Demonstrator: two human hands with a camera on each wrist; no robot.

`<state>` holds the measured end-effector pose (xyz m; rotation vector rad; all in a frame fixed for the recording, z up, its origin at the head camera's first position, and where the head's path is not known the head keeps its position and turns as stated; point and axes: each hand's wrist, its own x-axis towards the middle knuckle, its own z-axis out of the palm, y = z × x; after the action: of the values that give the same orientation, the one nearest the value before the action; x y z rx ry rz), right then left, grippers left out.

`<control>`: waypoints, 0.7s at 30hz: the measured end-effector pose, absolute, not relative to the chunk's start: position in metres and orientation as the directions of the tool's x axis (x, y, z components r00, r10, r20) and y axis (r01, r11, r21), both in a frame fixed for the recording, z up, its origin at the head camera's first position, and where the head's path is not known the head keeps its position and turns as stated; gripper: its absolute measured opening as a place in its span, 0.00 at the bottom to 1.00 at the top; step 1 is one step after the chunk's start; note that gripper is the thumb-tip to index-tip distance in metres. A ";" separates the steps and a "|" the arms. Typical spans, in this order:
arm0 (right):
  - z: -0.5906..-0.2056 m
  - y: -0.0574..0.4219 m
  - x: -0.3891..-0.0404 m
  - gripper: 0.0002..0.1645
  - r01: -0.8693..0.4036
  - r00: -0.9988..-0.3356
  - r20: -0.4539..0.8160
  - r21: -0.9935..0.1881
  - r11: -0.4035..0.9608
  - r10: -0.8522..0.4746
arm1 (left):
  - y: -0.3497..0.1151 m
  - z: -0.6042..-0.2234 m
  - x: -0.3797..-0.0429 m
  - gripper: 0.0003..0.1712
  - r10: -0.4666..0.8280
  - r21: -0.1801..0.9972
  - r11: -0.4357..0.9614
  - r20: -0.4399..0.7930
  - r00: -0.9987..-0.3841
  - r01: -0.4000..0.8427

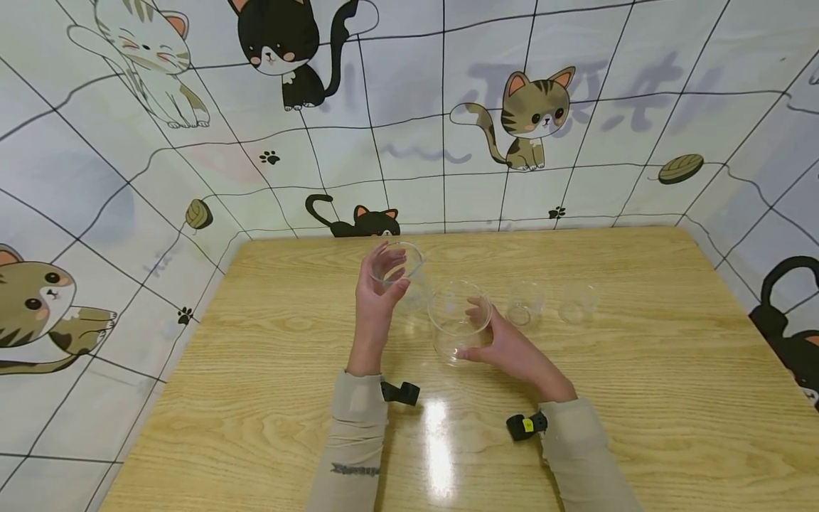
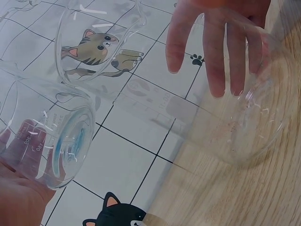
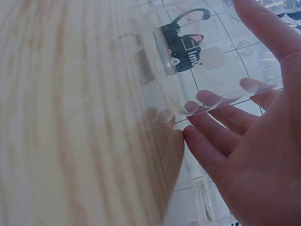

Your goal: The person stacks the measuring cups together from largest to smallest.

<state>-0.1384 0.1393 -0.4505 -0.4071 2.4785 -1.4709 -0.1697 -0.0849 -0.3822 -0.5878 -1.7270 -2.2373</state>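
My left hand (image 1: 375,306) grips a glass beaker (image 1: 416,274) from its left side, thumb in front and fingers behind. In the left wrist view this smaller beaker (image 2: 70,141) shows white graduation marks and a bluish tint at its base, which is raised off the tabletop. To its right, my right hand (image 1: 512,348) holds a larger clear beaker (image 1: 448,331) low around its right side, thumb at the front. The right wrist view shows the larger beaker's base (image 3: 162,56) close over the table, with the right hand's fingers (image 3: 218,125) along the glass.
Two small clear beakers (image 1: 520,313) (image 1: 572,311) stand in a row to the right of the hands. The wooden table (image 1: 640,427) meets a cat-patterned wall covering (image 1: 409,156) at the back and sides. Dark wrist cameras (image 1: 400,393) (image 1: 526,427) are strapped at both cuffs.
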 end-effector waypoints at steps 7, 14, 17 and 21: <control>-0.451 0.140 -0.138 0.55 -0.120 -0.934 -0.054 -0.883 0.453 -0.353 | -0.084 -0.383 -0.170 0.42 0.040 0.857 -0.262 0.469 -0.883 0.443; -0.451 0.141 -0.138 0.54 -0.126 -0.935 -0.051 -0.877 0.463 -0.352 | -0.085 -0.386 -0.173 0.40 0.042 0.854 -0.276 0.469 -0.882 0.440; -0.452 0.141 -0.139 0.55 -0.129 -0.936 -0.049 -0.875 0.466 -0.350 | -0.086 -0.390 -0.176 0.41 0.045 0.854 -0.282 0.466 -0.884 0.436; -0.453 0.141 -0.138 0.56 -0.121 -0.934 -0.054 -0.881 0.457 -0.352 | -0.087 -0.397 -0.180 0.44 0.043 0.856 -0.279 0.465 -0.884 0.436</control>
<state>-0.1385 0.1413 -0.4529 -0.4096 2.4782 -1.4709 -0.1797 -0.0872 -0.3970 -0.5940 -1.7075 -2.2509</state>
